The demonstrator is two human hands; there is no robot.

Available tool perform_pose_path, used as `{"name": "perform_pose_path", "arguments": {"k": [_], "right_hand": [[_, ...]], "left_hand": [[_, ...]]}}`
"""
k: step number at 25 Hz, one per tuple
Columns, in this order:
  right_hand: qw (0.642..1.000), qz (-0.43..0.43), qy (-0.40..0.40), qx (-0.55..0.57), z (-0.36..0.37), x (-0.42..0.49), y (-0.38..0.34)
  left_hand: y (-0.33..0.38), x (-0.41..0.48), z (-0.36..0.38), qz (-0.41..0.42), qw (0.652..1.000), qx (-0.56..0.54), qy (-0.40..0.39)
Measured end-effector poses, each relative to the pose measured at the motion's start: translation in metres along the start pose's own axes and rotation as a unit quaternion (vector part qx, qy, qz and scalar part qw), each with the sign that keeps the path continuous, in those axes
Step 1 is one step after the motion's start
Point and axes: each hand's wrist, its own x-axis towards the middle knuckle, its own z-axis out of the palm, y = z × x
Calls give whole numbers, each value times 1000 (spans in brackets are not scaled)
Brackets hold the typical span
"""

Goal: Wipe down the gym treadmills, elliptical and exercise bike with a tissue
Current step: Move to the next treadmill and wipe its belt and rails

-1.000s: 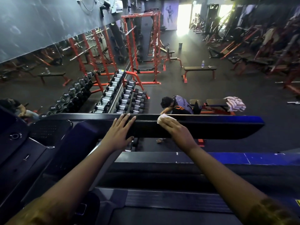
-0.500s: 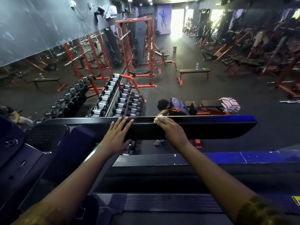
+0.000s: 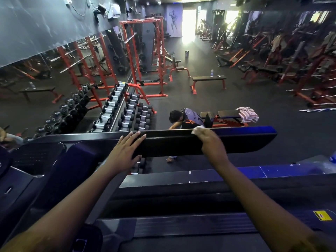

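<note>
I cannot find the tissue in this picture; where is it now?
In the head view, the tissue is under the right hand on the top edge of the treadmill bar, right of the left hand.

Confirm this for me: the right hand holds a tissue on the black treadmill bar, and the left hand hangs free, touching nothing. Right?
Not quite. The head view shows the left hand resting flat on the black treadmill bar, fingers straight, not hanging free. The right hand does hold the tissue on that bar.
</note>
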Motion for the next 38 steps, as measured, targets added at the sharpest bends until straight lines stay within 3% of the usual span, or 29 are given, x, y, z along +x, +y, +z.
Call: {"name": "perform_pose_path", "arguments": {"k": [2, 5, 11, 19, 25, 30, 33, 36, 38], "right_hand": [[988, -150, -15, 14, 24, 1, -36], [942, -329, -66, -26, 60, 11, -64], [897, -416, -94, -117, 51, 22, -28], [917, -357, -90, -152, 14, -11, 31], [889, -443, -70, -91, 66, 19, -53], [886, -450, -87, -75, 60, 17, -23], [911, -393, -101, -71, 41, -4, 5], [970, -238, -55, 11, 23, -22, 10], [990, -137, 13, 42, 20, -21, 4]], "left_hand": [[-2, 0, -2, 6, 1000, 8, -5], [-5, -3, -1, 22, 999, 23, -8], [-5, -4, 1, 29, 999, 31, 3], [-2, -5, 2, 23, 999, 30, 1], [-2, -5, 0, 16, 1000, 20, 5], [-3, -5, 3, 29, 999, 24, 17], [2, -5, 6, 20, 999, 31, 28], [15, 1, 12, 39, 998, 33, 34], [30, 16, 16, 78, 995, 46, 37]]}}
